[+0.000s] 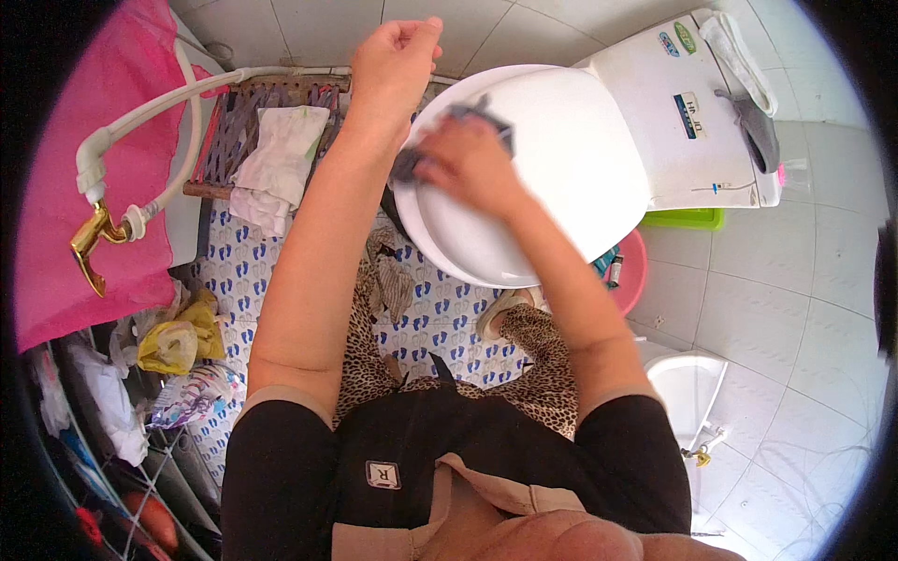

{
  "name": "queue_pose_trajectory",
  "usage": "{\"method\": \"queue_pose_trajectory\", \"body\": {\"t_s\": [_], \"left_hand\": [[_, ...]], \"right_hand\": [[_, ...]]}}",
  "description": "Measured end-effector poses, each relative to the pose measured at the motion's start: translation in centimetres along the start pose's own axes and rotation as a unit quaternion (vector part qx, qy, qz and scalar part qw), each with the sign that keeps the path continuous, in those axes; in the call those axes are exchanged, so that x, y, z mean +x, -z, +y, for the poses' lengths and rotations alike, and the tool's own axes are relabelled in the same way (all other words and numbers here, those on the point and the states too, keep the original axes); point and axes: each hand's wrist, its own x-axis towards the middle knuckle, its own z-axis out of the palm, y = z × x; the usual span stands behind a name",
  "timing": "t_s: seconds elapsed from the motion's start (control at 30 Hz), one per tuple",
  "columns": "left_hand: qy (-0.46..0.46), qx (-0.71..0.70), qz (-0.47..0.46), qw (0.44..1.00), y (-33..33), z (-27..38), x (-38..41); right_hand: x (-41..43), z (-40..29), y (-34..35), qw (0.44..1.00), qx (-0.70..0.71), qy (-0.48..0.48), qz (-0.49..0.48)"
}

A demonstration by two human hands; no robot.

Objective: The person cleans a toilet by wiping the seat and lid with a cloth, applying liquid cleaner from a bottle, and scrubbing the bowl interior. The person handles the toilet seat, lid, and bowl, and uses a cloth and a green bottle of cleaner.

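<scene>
My right hand (466, 165), blurred, presses a dark grey cloth (499, 130) against the front left part of the toilet's white closed lid (568, 154). Part of the cloth hangs at the rim beside my fingers. My left hand (400, 59) is raised near the tiled wall, beyond the toilet's front edge, with its fingers curled; nothing shows in it. The white cistern (701, 119) stands at the right, with a grey cloth (758, 133) and a white cloth (736, 59) draped over its edge.
A brass tap (95, 238) on a white pipe juts in at left. Beside it a strap-woven stool (231, 133) bears a white cloth (280, 161). A pink basin (633, 270) sits behind the toilet; bags and a wire rack (151, 484) stand lower left. A striped cloth (393, 280) lies on the floor.
</scene>
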Motion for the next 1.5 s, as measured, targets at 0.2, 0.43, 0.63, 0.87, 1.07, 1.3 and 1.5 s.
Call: {"method": "queue_pose_trajectory", "body": {"t_s": [0.2, 0.43, 0.63, 0.87, 1.07, 1.3, 1.5], "left_hand": [[0.027, 0.015, 0.011, 0.999, 1.7, 1.0, -1.5], [0.013, 0.008, -0.008, 1.0, 2.5, 0.7, -1.3], [0.026, -0.018, -0.047, 0.998, 2.0, 0.6, -1.6], [0.033, 0.022, -0.073, 0.997, 2.8, 0.1, -3.8], [0.042, 0.01, -0.119, 0.992, 1.0, -0.2, -4.6], [0.037, -0.002, -0.119, 0.992, 0.1, 0.2, -4.0], [0.045, -0.009, -0.133, 0.99, -1.8, 0.3, -3.7]], "right_hand": [[0.5, 19.5, 5.6, 0.871, -0.186, -0.449, 0.075], [3.6, 8.5, 0.1, 0.948, -0.137, -0.285, 0.036], [-5.1, -8.8, 0.2, 0.989, -0.105, -0.083, -0.066], [-18.0, -2.2, 5.1, 0.976, -0.077, -0.179, 0.097], [-23.9, 11.1, 7.6, 0.759, -0.298, -0.509, 0.276], [-13.1, -9.3, 2.3, 0.95, -0.092, -0.282, 0.093], [-11.3, -5.7, 11.0, 0.881, -0.147, -0.356, 0.274]]}}
